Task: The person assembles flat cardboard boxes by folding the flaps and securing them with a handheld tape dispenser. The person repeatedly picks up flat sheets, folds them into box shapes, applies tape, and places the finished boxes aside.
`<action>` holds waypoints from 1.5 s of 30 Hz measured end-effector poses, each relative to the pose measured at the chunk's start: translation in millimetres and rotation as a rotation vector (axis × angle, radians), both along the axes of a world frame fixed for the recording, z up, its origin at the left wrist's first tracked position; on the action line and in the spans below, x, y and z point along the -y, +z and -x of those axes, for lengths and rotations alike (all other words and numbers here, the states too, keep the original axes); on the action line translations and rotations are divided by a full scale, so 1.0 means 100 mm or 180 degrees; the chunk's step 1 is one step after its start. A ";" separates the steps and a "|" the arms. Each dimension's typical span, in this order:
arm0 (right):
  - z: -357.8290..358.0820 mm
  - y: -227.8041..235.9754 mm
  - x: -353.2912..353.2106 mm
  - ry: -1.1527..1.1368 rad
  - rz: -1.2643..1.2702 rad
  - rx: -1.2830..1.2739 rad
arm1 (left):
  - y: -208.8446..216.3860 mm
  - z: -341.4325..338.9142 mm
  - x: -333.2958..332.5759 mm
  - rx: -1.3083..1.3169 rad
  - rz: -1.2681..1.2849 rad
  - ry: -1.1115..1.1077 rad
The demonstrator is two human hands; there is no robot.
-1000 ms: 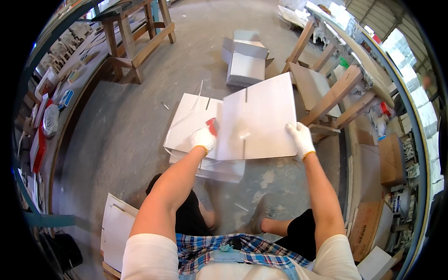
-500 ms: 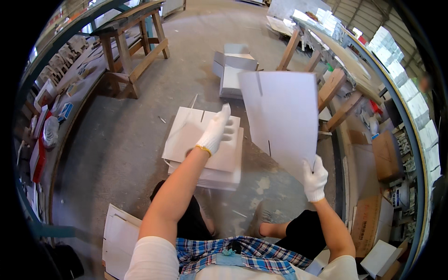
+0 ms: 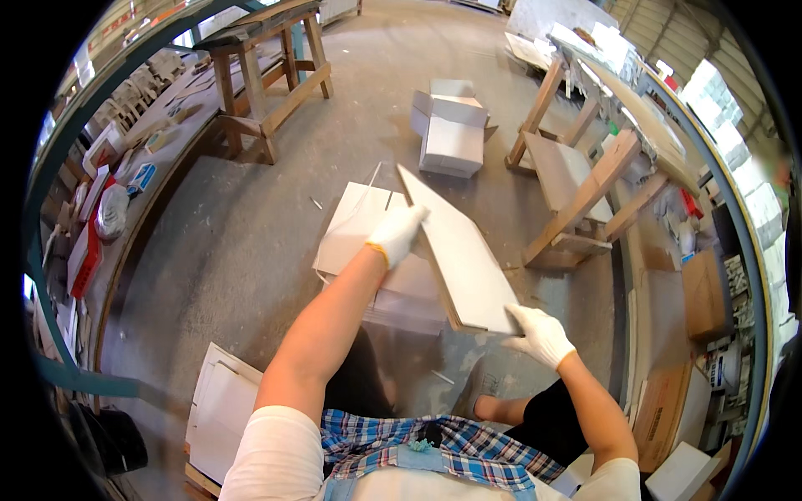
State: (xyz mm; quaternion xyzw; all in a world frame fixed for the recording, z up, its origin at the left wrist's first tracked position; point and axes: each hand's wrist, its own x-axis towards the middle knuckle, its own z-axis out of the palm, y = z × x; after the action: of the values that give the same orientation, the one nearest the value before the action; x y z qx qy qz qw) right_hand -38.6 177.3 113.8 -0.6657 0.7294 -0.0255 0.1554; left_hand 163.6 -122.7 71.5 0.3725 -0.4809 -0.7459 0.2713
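A flat white cardboard carton (image 3: 464, 257) is tilted in front of me between my two gloved hands. My left hand (image 3: 396, 234), in a white knitted glove with a yellow cuff, grips its left edge. At the near right corner, my right hand (image 3: 540, 336) pinches the cardboard between thumb and fingers. Below and behind my left hand lies a stack of flat white cartons (image 3: 344, 227) on the floor, with a loose pale strap (image 3: 351, 200) on it. The held carton and my left arm hide part of that stack.
An opened white box (image 3: 451, 150) stands on the floor ahead. Wooden trestles (image 3: 251, 79) rise at the far left, and a wooden bench (image 3: 576, 196) at the right. More flat cardboard (image 3: 224, 409) lies by my left side. Brown cartons (image 3: 660, 401) line the right.
The cardboard has swung down and left from a raised, upright position at the right. My left hand, open over the stack before, now grips its edge. The view has shifted slightly.
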 end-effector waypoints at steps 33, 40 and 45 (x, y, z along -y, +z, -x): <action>0.11 -0.73 0.10 -0.2078 -0.0051 0.1142 | -0.76 0.83 -1.19 0.1626 0.1047 -0.1930; 0.05 -0.76 0.15 -0.2296 0.0056 0.0041 | -0.67 0.94 -1.10 0.2528 0.2321 -0.0994; 0.05 -0.64 0.10 -0.1357 0.0340 -0.0257 | -0.47 0.93 -1.01 0.2463 0.5689 -0.0034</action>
State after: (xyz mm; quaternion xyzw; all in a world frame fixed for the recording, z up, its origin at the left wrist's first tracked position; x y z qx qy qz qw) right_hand -43.4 167.3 50.3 -0.5042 0.8569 -0.0697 0.0817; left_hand 70.2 -21.5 24.5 0.2464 -0.9273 0.0669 0.2738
